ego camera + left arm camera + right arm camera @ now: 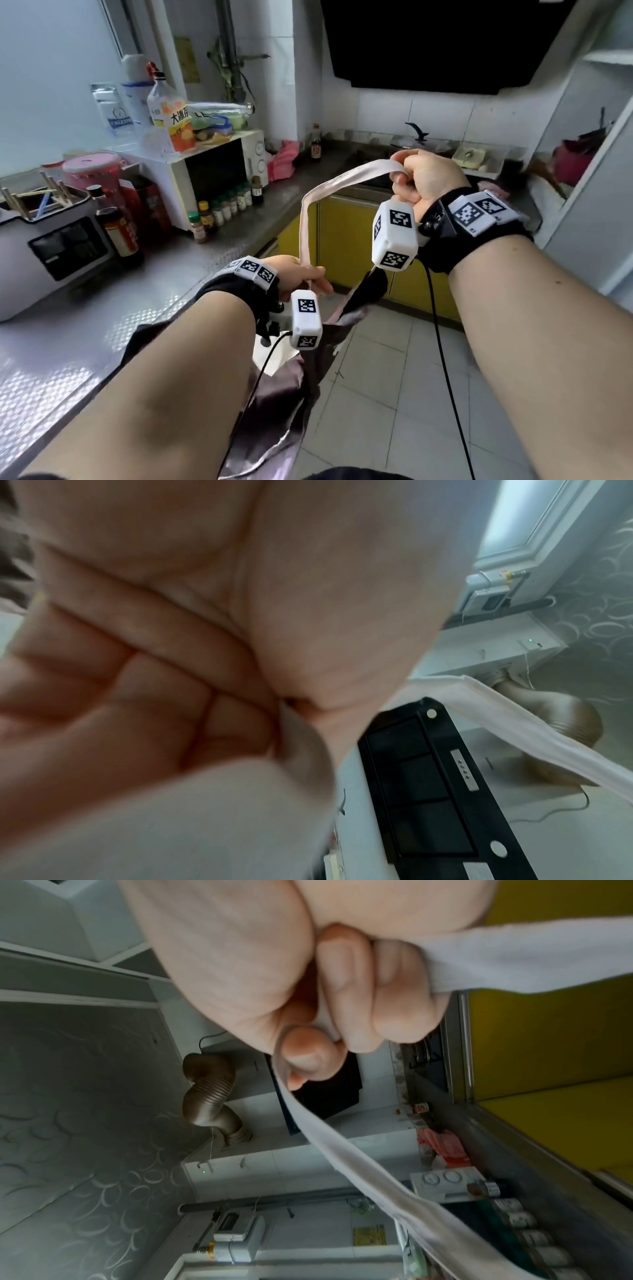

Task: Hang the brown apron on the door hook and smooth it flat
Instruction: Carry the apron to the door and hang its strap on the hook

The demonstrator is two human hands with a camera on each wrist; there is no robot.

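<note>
Gripping the pale pink fabric strap (329, 186) of the shiny brown apron (274, 411), left hand (301, 275) and right hand (424, 178) fists sit mid-frame; white microwave (219, 171) on the steel counter (102, 325) at left.

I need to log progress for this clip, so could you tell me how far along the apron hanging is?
Done: the apron is picked up and hangs below the hands. In hand: the left hand and right hand both grip the pale strap, spread between them. Left: no door hook is in view, so hooking the strap and smoothing the apron both remain.
</note>
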